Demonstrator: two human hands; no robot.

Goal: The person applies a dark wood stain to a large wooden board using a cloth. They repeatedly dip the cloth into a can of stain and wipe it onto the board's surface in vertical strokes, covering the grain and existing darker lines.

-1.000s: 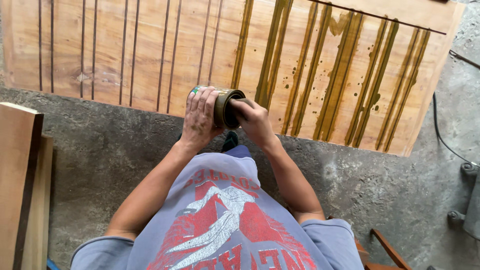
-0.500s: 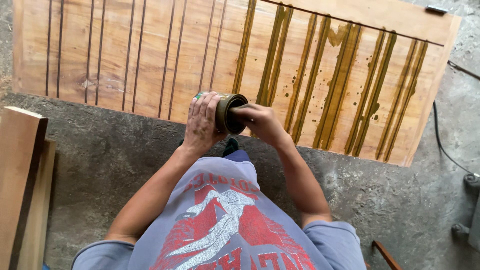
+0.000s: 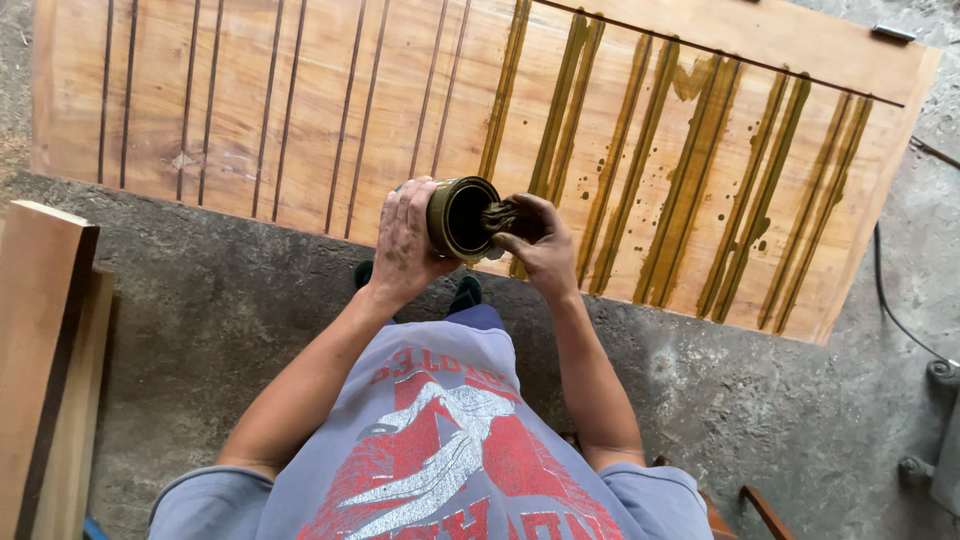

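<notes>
My left hand (image 3: 405, 240) grips a round metal can (image 3: 460, 217), tipped on its side with its open mouth turned to the right. My right hand (image 3: 540, 245) pinches a small dark, stained rag or brush (image 3: 503, 217) at the can's mouth. Both hands hover over the near edge of a wooden door panel (image 3: 300, 110) lying flat on the floor. Thin grooves run across the panel; those on the right half are coated with wet yellow-brown stain (image 3: 690, 170), those on the left are bare.
Grey concrete floor (image 3: 220, 320) lies between me and the panel. Stacked wooden boards (image 3: 40, 350) stand at the left. A black cable (image 3: 895, 310) and a grey machine part (image 3: 940, 440) sit at the right. A chair frame (image 3: 750, 505) shows at the bottom right.
The can has been tipped further, so its open mouth faces my right hand. My right hand has brought the dark rag or brush to the opening.
</notes>
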